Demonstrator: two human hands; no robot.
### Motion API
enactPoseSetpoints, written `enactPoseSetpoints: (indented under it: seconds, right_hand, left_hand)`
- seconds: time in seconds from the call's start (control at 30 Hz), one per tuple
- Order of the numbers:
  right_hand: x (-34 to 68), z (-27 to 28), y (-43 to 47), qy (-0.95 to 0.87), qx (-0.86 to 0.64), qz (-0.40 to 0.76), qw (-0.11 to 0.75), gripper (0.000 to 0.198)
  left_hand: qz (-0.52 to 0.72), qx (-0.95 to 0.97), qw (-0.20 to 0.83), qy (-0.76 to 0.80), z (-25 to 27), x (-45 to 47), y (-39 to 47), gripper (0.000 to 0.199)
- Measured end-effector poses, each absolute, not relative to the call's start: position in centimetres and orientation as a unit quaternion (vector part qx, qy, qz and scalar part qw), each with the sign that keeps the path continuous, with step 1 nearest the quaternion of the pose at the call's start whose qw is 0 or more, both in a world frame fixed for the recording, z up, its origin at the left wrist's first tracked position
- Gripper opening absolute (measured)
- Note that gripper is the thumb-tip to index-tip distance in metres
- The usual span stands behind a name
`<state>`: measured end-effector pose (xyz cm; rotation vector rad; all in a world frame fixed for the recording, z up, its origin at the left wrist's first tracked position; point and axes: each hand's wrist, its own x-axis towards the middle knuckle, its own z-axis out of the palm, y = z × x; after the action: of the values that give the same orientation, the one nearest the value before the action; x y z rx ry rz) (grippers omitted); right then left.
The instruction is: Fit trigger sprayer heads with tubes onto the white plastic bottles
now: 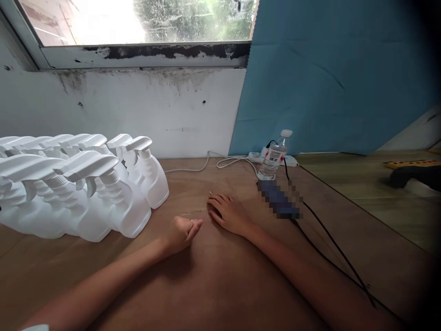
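My left hand point(182, 234) is closed in a loose fist above the wooden table point(213, 294), its thumb pointing right and a ring on one finger. Nothing shows in that fist, though its inner side is hidden. To the right and a little farther off, my right hand point(229, 214) lies palm down on the tabletop, fingers stretched and holding nothing visible. By its fingertips is a tiny pale sliver point(211, 193). White trigger spray bottles point(127, 207) stand close together in rows at the left, the nearest of them just beyond my left forearm.
A clear plastic bottle point(272, 161) with a white cap stands at the back, by a white power strip point(291, 161). Near it lies a blurred dark blue object point(279, 200). Black cables point(330, 239) cross the right side; a white cable point(193, 170) runs along the wall.
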<state>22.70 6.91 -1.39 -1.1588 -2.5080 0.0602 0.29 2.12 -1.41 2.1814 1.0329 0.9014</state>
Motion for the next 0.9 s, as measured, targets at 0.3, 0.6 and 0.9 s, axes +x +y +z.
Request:
enactPoseSetpoints:
  seconds: [0.3,0.6,0.9]
  right_hand:
    - [23.3,-2.3,8.0,-0.781,-0.403,0.259,0.401,0.052]
    - [25.8,-1.4,10.0,-0.433,-0.272,0.658,0.552,0.067]
    - [24.5,0.7,8.4,-0.281,-0.183,0.76,0.557,0.062]
  left_hand:
    - [0.464,0.262,0.828,0.173,1.5,-1.1,4.1,0.065]
    - [0.416,0.207,0.88,0.096,0.9,-1.2,4.2,0.077]
    - [0.397,0.198,0.894,0.062,0.8,-1.6,4.1,0.078]
